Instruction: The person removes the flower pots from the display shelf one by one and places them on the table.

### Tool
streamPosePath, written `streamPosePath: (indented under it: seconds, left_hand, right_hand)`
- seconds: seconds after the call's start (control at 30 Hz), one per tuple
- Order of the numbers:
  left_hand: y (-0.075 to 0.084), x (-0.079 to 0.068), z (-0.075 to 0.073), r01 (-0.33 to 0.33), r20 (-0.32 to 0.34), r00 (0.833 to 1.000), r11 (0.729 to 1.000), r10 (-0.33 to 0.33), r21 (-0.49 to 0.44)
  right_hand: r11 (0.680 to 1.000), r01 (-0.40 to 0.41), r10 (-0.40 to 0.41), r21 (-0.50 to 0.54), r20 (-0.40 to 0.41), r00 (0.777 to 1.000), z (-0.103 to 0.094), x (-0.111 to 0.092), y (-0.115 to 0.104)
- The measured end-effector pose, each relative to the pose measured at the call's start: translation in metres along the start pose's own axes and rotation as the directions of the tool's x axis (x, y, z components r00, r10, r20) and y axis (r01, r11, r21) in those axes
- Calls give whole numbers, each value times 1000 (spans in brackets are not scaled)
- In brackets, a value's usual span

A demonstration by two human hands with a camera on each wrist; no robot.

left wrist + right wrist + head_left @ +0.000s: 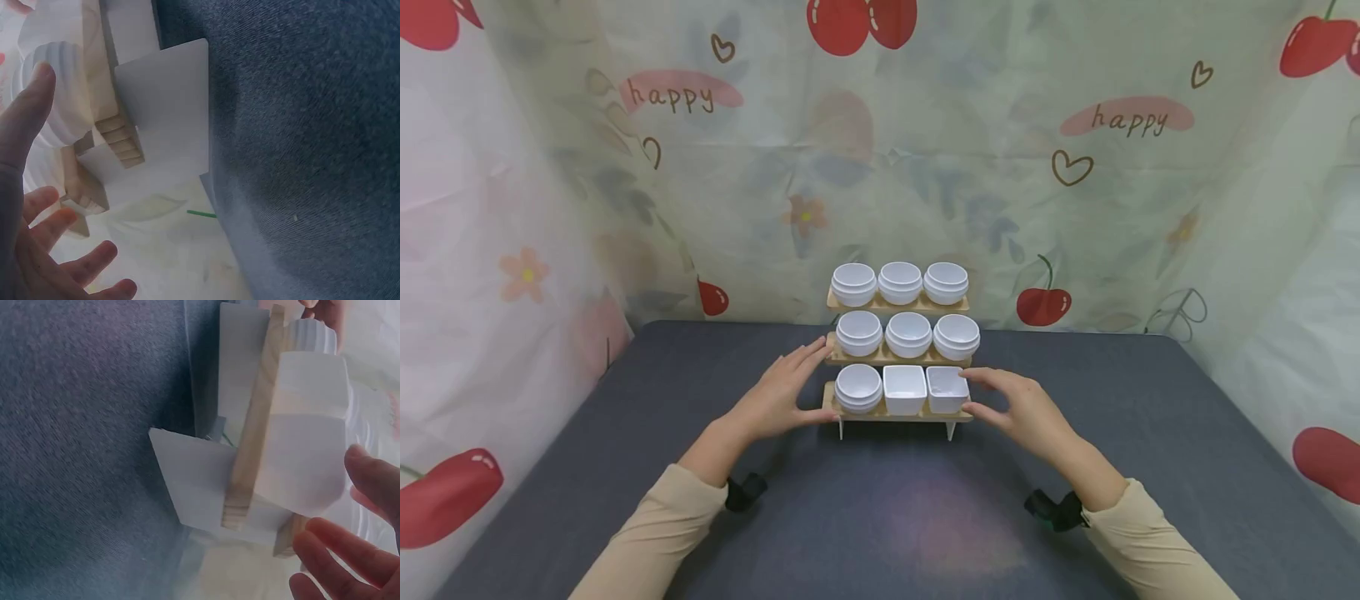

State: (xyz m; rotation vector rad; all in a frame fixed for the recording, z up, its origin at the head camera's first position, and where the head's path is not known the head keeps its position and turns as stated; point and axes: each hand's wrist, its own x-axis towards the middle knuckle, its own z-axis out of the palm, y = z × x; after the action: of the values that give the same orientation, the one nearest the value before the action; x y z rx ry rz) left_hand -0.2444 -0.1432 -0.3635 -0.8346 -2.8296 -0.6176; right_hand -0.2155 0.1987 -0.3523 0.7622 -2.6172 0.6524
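Note:
A three-tier wooden rack (895,415) with white side supports stands on the table. On its bottom tier are a round white ribbed cup (858,390) and two square white cups, one in the middle (905,392) and one at right (947,392). My left hand (782,398) is at the rack's left side, fingers spread and holding nothing; whether its fingertips touch the rack cannot be told. Beside the right square cup (303,459) is my right hand (1026,408), thumb and fingers apart. Contact with that cup is unclear.
Round white cups line the middle tier (908,335) and the top tier (900,283), three on each. A dark cloth (917,517) covers the table. Behind it hangs a printed curtain (925,192), with more curtain at both sides.

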Motion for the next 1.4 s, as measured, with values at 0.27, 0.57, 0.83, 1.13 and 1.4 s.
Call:
streamPosePath:
  seconds: [0.27, 0.57, 0.83, 1.13, 1.4]
  left_hand:
    - [-2, 0, 9, 0, -4, 1000, 1000, 0, -16]
    - [-3, 0, 14, 0, -36, 999, 1000, 0, -4]
    - [-4, 1, 18, -21, -88, 996, 1000, 21, -4]
    - [-4, 1, 19, -25, -96, 995, 999, 23, -19]
    - [-5, 1, 20, -21, -98, 995, 999, 18, -33]
  right_hand:
    - [999, 4, -2, 53, -28, 1000, 10, -2, 2]
    - [996, -2, 9, 93, -73, 997, 17, -2, 2]
    - [996, 2, 8, 91, -109, 994, 21, -2, 2]
    - [997, 7, 3, 75, -123, 992, 22, -1, 2]
    - [998, -9, 16, 60, -120, 993, 21, 0, 1]
